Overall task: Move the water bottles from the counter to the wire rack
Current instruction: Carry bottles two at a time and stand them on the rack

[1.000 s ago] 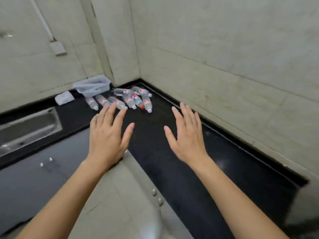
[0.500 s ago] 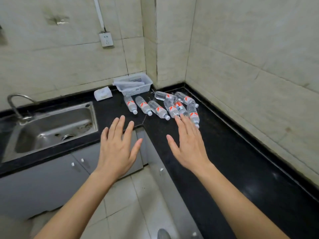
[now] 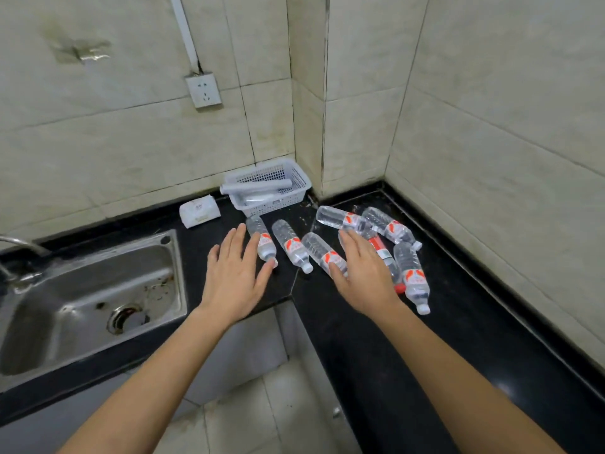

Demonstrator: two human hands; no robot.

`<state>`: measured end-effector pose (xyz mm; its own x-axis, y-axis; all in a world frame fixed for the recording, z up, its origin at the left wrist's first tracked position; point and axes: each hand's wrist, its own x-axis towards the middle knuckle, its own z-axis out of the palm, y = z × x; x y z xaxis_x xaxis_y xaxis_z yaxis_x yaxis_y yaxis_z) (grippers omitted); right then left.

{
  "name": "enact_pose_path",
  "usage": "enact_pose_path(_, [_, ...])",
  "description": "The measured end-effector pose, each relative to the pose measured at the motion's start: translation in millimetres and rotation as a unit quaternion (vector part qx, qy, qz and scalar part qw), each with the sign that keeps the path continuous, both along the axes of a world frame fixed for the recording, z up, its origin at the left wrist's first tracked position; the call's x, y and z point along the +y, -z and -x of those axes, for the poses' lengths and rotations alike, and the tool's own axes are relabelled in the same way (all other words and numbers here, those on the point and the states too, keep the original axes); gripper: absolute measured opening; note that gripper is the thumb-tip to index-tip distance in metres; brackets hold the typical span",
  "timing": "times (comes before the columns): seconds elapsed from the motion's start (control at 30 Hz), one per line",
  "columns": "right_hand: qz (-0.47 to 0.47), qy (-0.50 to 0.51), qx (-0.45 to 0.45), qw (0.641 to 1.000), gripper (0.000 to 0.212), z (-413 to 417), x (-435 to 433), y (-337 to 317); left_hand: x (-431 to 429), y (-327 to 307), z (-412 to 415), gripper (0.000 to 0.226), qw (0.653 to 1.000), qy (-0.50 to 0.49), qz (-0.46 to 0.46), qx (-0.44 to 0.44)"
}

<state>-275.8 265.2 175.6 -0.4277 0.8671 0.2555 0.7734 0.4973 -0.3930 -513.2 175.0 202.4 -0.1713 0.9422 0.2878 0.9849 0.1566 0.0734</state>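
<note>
Several clear water bottles with red-and-white labels lie on their sides in the corner of the black counter (image 3: 458, 322). The leftmost bottle (image 3: 262, 239) lies just right of my left hand (image 3: 235, 276), whose flat, straight fingers reach beside it. A second bottle (image 3: 291, 245) lies between my hands. My right hand (image 3: 365, 275) hovers flat over the middle bottles, partly hiding a third bottle (image 3: 322, 253). More bottles lie farther right, one (image 3: 412, 276) near the wall. Both hands hold nothing. No wire rack is in view.
A white plastic basket (image 3: 294, 178) with rolled items stands in the corner behind the bottles. A white packet (image 3: 199, 211) lies to its left. A steel sink (image 3: 82, 303) with a tap sits at the left. Tiled walls enclose the counter corner.
The view has closed in on the counter corner. Both hands have moved forward from in front of the counter edge to over the bottles, still flat.
</note>
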Motion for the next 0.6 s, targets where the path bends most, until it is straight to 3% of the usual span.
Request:
enact_pose_path(0.23, [0.127, 0.032, -0.040, 0.991, 0.067, 59, 69, 61, 93, 84, 84, 0.066, 0.988, 0.063, 0.133, 0.035])
enact_pose_path(0.37, [0.276, 0.113, -0.012, 0.954, 0.061, 95, 98, 111, 153, 135, 119, 0.071, 0.943, 0.147, 0.290, 0.069])
enact_pose_path(0.47, [0.410, 0.210, 0.114, 0.880, 0.060, 122, 115, 140, 194, 160, 139, 0.074, 0.912, 0.214, 0.338, 0.086])
enact_pose_path(0.53, [0.492, 0.284, 0.212, 0.795, 0.068, 140, 126, 159, 222, 177, 150, 0.075, 0.901, 0.258, 0.334, 0.098])
enact_pose_path(0.6, [0.543, 0.346, 0.283, 0.711, 0.091, 155, 134, 180, 249, 193, 157, 0.070, 0.876, 0.315, 0.343, 0.128])
